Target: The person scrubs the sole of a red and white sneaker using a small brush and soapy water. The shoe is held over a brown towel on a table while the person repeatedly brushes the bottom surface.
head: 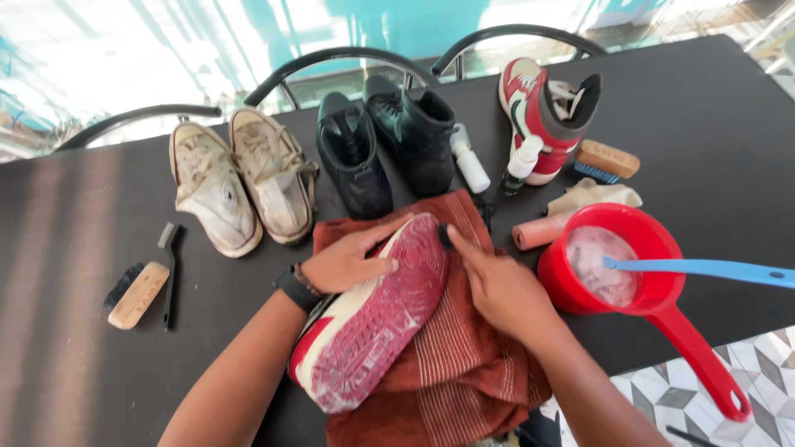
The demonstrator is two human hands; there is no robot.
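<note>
Head view: a black table (729, 124) fills the frame, chair backs (331, 62) beyond it, patterned tiles (729, 372) at its near edge. On a rust towel (464, 356) at the table's near middle lies a sneaker (373, 327), sole up; the left hand (348, 261) grips its toe, and the right hand (497, 285), fingers closed on a small dark thing, rests beside it.

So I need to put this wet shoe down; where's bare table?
Bare black table lies left of the wooden brush, and at far right beyond the red scoop. Crowded along the back by the shoes.
</note>
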